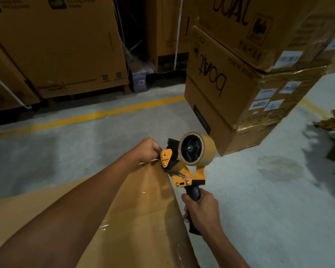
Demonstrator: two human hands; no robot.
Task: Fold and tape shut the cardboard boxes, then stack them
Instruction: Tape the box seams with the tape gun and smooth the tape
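Cardboard box [143, 200] lies low in front on the floor [75, 144], with glossy tape along its top seam. Tape dispenser [182, 167] sits nose-down at the box's far edge. Right hand [199, 207]: grip wrapped tight round the dispenser handle. Left hand [148, 148] is at that far edge beside the nose, fingers curled; can't tell what its grip holds. Risks: the cutter is close to those fingers, and a tilted dispenser could leave a crooked tear or wrinkled tape.

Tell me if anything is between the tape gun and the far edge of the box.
Only the left hand, gripping the cardboard box at its far edge, right against the tape gun's nose.
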